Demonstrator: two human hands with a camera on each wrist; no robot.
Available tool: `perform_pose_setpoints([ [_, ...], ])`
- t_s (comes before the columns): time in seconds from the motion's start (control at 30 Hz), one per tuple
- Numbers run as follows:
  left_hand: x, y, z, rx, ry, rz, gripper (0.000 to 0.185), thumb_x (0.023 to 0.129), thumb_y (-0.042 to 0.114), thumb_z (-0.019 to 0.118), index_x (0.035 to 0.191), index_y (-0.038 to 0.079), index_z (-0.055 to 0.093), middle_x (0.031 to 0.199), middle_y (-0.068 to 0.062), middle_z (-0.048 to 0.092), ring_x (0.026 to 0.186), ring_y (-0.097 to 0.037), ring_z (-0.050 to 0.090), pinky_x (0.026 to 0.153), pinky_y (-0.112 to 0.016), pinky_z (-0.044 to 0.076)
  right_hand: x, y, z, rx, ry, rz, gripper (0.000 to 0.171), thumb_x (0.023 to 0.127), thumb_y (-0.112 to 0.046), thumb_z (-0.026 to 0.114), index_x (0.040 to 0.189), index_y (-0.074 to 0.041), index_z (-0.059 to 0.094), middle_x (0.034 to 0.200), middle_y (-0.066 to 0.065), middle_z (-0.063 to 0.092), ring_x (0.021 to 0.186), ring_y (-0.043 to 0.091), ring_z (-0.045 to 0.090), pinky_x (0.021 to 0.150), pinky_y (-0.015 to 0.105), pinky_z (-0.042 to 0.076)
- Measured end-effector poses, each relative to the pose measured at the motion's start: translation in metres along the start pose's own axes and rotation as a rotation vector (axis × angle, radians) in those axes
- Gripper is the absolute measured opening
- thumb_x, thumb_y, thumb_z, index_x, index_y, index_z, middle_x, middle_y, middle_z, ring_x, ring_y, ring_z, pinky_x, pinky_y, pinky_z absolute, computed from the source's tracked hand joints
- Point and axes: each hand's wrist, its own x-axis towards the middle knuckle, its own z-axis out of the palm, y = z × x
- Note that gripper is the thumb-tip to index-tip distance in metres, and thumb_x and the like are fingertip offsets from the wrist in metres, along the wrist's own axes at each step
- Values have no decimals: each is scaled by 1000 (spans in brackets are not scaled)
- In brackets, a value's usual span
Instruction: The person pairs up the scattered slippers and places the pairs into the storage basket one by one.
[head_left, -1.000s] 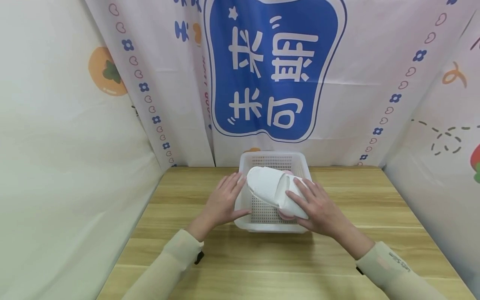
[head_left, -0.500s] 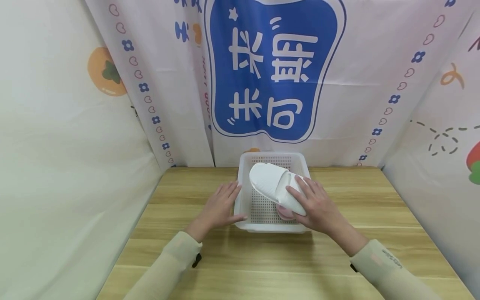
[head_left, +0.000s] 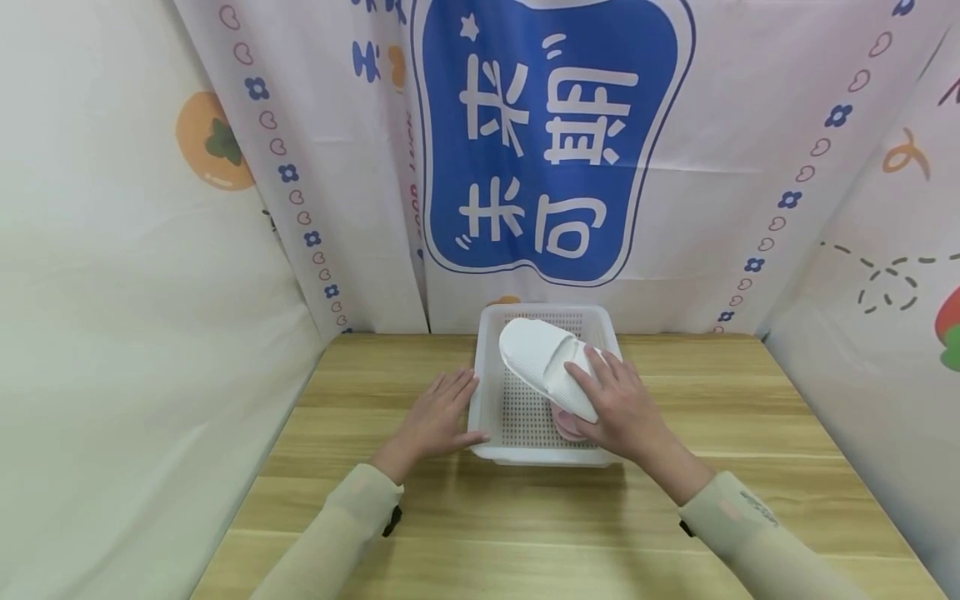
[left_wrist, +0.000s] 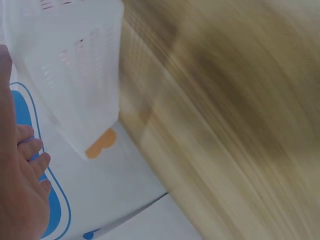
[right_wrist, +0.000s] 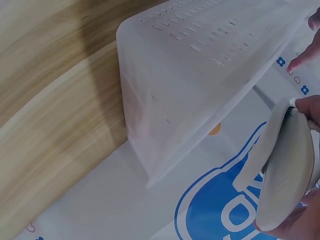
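A white slipper (head_left: 536,358) hangs tilted over the white plastic basket (head_left: 551,456), toe toward the back left. My right hand (head_left: 618,412) grips it by the heel end, thumb below and fingers over the footbed. In the right wrist view the slipper (right_wrist: 287,175) shows edge-on above the basket's rim. A pink slipper (head_left: 567,423) lies in the basket at the right, partly hidden by the white one and my hand. My left hand (head_left: 435,421) is beside the basket's left rim with its fingers straight; in the left wrist view this hand (left_wrist: 22,190) holds nothing.
The basket stands at the back of a wooden table (head_left: 525,533), close to a printed cloth backdrop (head_left: 360,208). Light cloth walls (head_left: 150,375) close off the left and right sides.
My right hand has moved a little left and toward the back with the white slipper, showing more of the pink one. My left hand has drawn slightly back from over the rim.
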Motion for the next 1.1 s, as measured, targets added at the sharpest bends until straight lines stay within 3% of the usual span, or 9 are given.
perform_pose_setpoints([
  [0.33,-2,-2,5,-9,-89,-10,90,91,65,48,148,-2,33,154,-18,29,142,-33,26,116,-48,17,9,-1,10,-28,28,33,81,65,-43,82,131,-6,54,132,30,49,111,49,52,84,63,45],
  [0.67,-3,-5,12,5,-86,16,85,93,63,45,148,-1,34,153,-18,31,142,-33,26,117,-46,15,19,-6,15,-48,-51,127,82,68,-40,82,136,-9,50,136,29,46,115,49,49,91,61,44],
  [1.1,-4,-4,8,3,-83,23,84,94,62,45,148,-1,34,153,-18,32,142,-33,26,117,-45,16,36,-22,23,-33,-126,310,78,71,-35,81,137,-9,49,139,31,43,118,49,46,91,64,42],
])
